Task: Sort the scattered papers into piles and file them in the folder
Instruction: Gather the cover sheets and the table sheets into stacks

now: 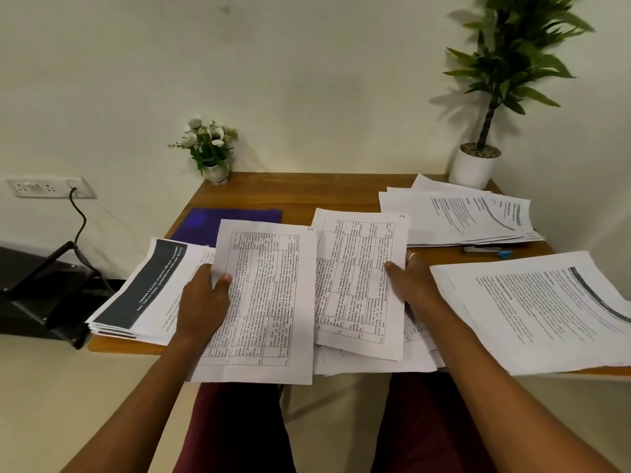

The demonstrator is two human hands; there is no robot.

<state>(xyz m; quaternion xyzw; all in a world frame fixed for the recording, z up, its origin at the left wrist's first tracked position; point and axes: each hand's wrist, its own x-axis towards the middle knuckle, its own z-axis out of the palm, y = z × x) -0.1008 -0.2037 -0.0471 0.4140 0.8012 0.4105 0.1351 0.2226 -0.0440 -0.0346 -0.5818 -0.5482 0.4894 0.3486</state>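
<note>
While the left hand (205, 298) grips one printed sheet (263, 302) by its left edge, thumb on top and fingers hidden beneath, the right hand (409, 285) grips a second sheet (358, 285) by its right edge in the same way, a ring showing on one finger. Both sheets are white, filled with a ruled grid of small dense print, with a small handwritten mark in the top right corner. They are held side by side over the near edge of the wooden table (307, 192), above a loose heap of papers (375, 365). A banner-topped pile (150, 288) lies at the left, a far pile (461, 216) at the back right, and a near pile (546, 312) at the right; the blue folder (205, 221) lies flat behind the first sheet
</note>
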